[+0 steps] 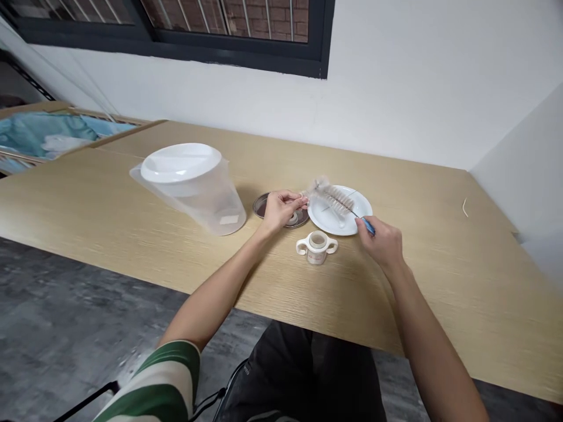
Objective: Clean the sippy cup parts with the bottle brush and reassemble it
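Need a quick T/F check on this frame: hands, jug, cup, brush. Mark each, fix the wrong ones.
1. The right hand grips the brush by its blue handle. True.
2. The jug has a white lid on. True.
3. The cup stands on the plate. False: the cup stands on the table, on the person's side of the plate.
4. The left hand touches the jug. False: the left hand is over the dark round dish.
5. In this view, the brush overlaps the plate. True.
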{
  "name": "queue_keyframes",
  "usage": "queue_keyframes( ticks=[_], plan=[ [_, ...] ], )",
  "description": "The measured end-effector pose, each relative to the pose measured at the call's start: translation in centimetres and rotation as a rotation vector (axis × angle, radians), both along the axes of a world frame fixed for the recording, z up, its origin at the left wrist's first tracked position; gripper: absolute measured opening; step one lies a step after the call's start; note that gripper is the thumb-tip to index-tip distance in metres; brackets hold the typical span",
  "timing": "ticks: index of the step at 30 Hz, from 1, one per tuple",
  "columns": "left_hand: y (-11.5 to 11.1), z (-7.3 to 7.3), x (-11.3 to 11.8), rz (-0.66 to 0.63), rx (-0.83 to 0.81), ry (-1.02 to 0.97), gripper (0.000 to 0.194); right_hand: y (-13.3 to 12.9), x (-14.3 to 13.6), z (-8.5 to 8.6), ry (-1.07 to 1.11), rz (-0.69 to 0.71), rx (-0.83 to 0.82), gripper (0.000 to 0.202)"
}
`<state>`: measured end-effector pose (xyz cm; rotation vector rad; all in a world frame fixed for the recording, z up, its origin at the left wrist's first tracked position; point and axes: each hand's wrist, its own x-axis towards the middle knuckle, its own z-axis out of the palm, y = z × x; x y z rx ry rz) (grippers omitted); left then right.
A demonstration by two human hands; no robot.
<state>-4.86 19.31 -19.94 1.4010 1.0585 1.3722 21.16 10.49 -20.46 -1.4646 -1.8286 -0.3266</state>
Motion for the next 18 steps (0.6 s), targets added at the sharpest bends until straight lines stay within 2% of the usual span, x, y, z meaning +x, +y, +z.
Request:
queue_keyframes(
  ticks=[3, 6, 9, 12, 15, 18],
  plan=[
    [-0.4, 0.3, -0.1, 0.010, -0.008, 0.045, 0.046, 0.0, 0.4, 0.2, 0.073, -0.097, 0.041, 0.039],
    [-0.3, 0.1, -0.2, 0.023, -0.013, 0.050, 0.048, -0.3, 0.1, 0.5, 0.126, -0.021, 0.036, 0.038],
    [-0.1, -0.1, -0.2, 0.042, -0.004, 0.032, 0.048, -0.5, -0.6, 0.4, 0.045, 0.053, -0.019, 0.039],
    [-0.2, 0.0, -0.1, 0.050, 0.022, 0.039, 0.047, -0.3, -0.7, 0.0, 0.001, 0.006, -0.058, 0.042],
    [-0.3, 0.1, -0.1, 0.026, 0.040, 0.034, 0.044, -0.1, 0.0, -0.1, 0.064, -0.076, -0.031, 0.043],
    [-0.1, -0.2, -0.2, 0.030, 0.070, 0.046, 0.041, -0.1, 0.4, 0.1, 0.110, -0.059, 0.011, 0.041]
  ],
)
